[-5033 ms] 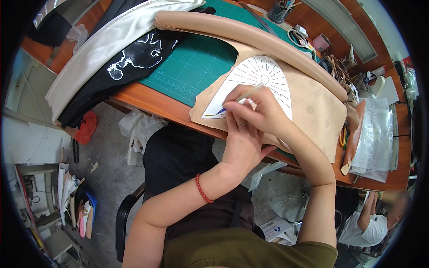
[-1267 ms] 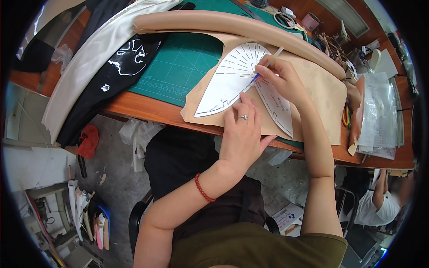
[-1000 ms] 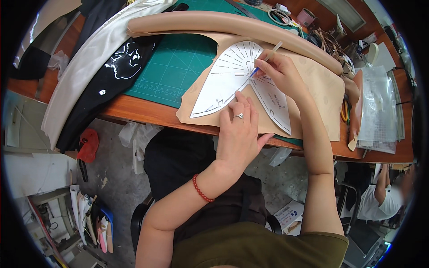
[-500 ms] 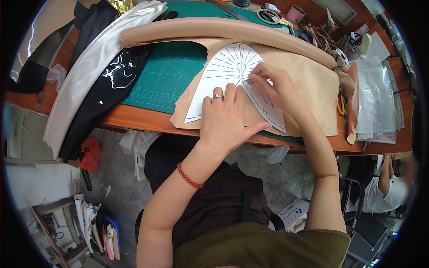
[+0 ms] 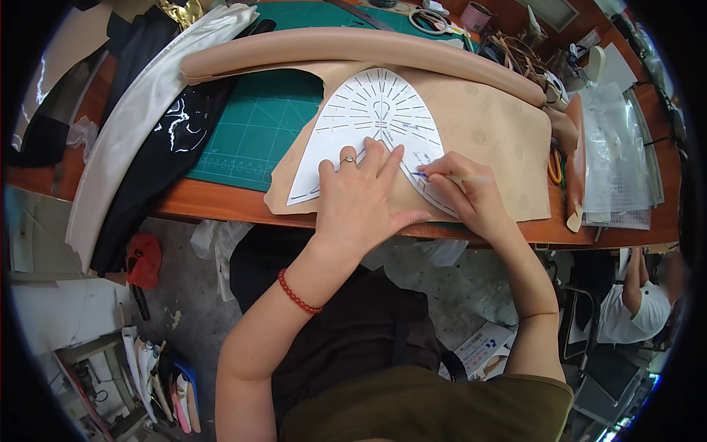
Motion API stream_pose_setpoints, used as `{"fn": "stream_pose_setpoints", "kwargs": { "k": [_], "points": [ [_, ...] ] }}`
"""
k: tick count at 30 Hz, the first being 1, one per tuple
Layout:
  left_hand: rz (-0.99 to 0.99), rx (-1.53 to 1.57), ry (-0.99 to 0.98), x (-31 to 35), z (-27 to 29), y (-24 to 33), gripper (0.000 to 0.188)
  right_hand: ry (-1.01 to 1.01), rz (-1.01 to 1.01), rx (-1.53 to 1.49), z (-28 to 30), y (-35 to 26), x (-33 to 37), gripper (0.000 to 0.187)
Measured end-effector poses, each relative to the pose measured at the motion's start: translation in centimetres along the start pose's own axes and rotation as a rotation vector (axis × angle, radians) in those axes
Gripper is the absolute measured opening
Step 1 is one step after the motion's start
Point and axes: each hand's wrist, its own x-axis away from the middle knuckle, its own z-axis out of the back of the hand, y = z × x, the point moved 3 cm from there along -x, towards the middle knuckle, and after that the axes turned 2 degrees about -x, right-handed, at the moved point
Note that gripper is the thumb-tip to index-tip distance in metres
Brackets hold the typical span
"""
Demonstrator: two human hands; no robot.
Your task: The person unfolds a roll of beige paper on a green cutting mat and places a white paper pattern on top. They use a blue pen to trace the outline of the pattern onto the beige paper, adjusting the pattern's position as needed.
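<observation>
A white curved paper pattern [image 5: 339, 121] with slots fanning out from its middle lies on a sheet of tan leather [image 5: 501, 136]. My left hand [image 5: 357, 193] is spread on the pattern's lower middle, fingers apart, thumb reaching over the bare leather. In my right hand [image 5: 475, 197] is a pen [image 5: 422, 174], its blue tip at the pattern's lower right arm. That arm's outer end is partly behind my right fingers. Across the far side of the sheet, the leather runs into a long roll [image 5: 353, 46].
Under the leather is a green cutting mat [image 5: 250, 136]. White [image 5: 140, 110] and glossy black [image 5: 173, 140] material rolls hang over the table's left side. Scissors [image 5: 427, 22] lie at the back; plastic sheets [image 5: 615, 155] lie at right. A person [image 5: 633, 309] is at far right.
My right hand has moved down and toward me, from the pattern's middle to its lower right arm. My left hand stays on the pattern. The view has shifted slightly.
</observation>
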Motion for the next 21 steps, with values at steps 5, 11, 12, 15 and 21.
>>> {"fn": "stream_pose_setpoints", "kwargs": {
  "k": [5, 11, 12, 15, 21],
  "points": [
    [-0.002, -0.014, 0.029, 0.1, 0.2, 0.1, 0.097, 0.009, -0.036, -0.057, 0.6, -0.3, 1.7, 0.007],
    [-0.007, 0.0, 0.035, 0.2, -0.1, 0.2, 0.095, 0.008, -0.116, -0.085, 0.8, -0.5, 1.2, 0.01],
    [-0.006, -0.004, 0.03, 0.2, -0.1, 0.2, 0.096, -0.001, -0.11, -0.067, 0.8, -0.5, 1.0, 0.011],
    [-0.005, -0.022, 0.025, 0.1, 0.0, 0.3, 0.097, -0.006, -0.123, -0.039, 0.9, -0.3, 0.5, 0.012],
    [0.007, -0.011, 0.006, 0.2, 0.2, 0.3, 0.096, 0.028, -0.065, -0.009, 0.7, -0.6, 0.6, 0.012]
  ]
}}
